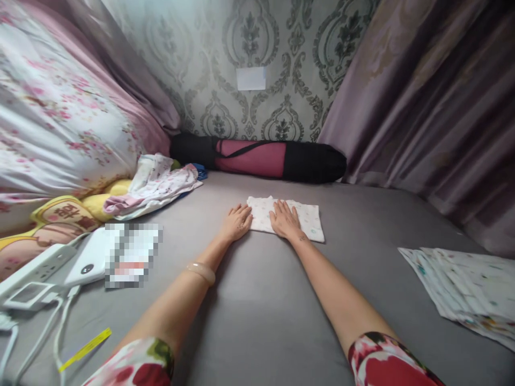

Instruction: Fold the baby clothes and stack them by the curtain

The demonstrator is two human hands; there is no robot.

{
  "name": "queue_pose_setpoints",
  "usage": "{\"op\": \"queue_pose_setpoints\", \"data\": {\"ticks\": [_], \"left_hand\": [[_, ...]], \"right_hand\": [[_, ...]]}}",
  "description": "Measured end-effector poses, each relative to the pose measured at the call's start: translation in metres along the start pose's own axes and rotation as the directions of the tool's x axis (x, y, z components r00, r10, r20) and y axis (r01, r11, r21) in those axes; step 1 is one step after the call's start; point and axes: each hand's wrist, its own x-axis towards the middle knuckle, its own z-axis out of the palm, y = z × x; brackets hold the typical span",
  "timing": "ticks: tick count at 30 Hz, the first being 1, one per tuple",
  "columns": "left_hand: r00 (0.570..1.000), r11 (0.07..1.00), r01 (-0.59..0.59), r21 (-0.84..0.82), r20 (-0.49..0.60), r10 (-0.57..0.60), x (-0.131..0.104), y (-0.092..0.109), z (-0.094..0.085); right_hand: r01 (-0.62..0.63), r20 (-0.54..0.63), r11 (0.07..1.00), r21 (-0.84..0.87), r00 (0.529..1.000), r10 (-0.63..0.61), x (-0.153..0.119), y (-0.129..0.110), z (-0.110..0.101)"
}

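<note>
A folded white cloth with a small pale print [309,219] lies flat on the grey sheet [257,311] in front of me. My right hand [285,219] rests palm down on the middle of the cloth, fingers stretched out. At the cloth's left edge lies my left hand [237,221], also palm down with its fingers extended, touching or just beside the edge. Neither hand grips anything. The part of the cloth beneath my right palm is hidden.
A black and maroon long bag [253,159] lies along the wall. Crumpled clothes [164,179] are at left, near a power strip [44,268], a white power bank [92,257] with cables and a yellow strip [85,349]. Folded printed cloths [470,284] lie at right.
</note>
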Motion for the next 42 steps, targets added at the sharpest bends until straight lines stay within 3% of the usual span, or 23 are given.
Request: {"op": "queue_pose_setpoints", "data": {"ticks": [6, 12, 21, 26, 34, 37, 40, 42], "left_hand": [[1.000, 1.000, -0.005, -0.017, -0.008, 0.005, 0.003, -0.003, 0.005], [0.998, 0.992, 0.042, -0.117, -0.048, -0.048, 0.008, -0.012, 0.012], [0.970, 0.960, 0.077, -0.268, -0.203, -0.135, 0.017, -0.022, 0.019], [0.958, 0.942, 0.082, -0.326, -0.235, -0.164, 0.016, -0.022, 0.015], [0.960, 0.936, 0.045, -0.350, -0.244, -0.137, 0.018, -0.024, 0.020], [0.968, 0.946, 0.028, -0.324, -0.228, -0.107, 0.017, -0.023, 0.020], [0.976, 0.963, 0.008, -0.268, -0.206, -0.065, 0.014, -0.022, 0.019], [0.982, 0.979, -0.024, -0.204, -0.188, -0.015, 0.012, -0.020, 0.020]], "right_hand": [[-0.017, 0.044, 0.998, -0.054, 0.999, 0.019, 0.018, 0.001, 0.008], [0.076, -0.042, 0.997, -0.001, 0.996, -0.076, 0.026, -0.028, 0.019], [0.048, -0.027, 0.999, 0.026, 0.998, -0.048, 0.032, -0.030, 0.030], [0.090, -0.069, 0.996, 0.025, 0.994, -0.088, 0.042, -0.055, 0.028], [0.130, 0.000, 0.991, 0.007, 0.991, -0.130, 0.040, -0.071, 0.035], [0.117, 0.039, 0.993, 0.004, 0.992, -0.117, 0.040, -0.071, 0.029], [0.138, 0.122, 0.989, 0.049, 0.982, -0.143, 0.036, -0.068, 0.011], [0.141, 0.113, 0.988, 0.065, 0.983, -0.147, 0.031, -0.059, -0.001]]}}
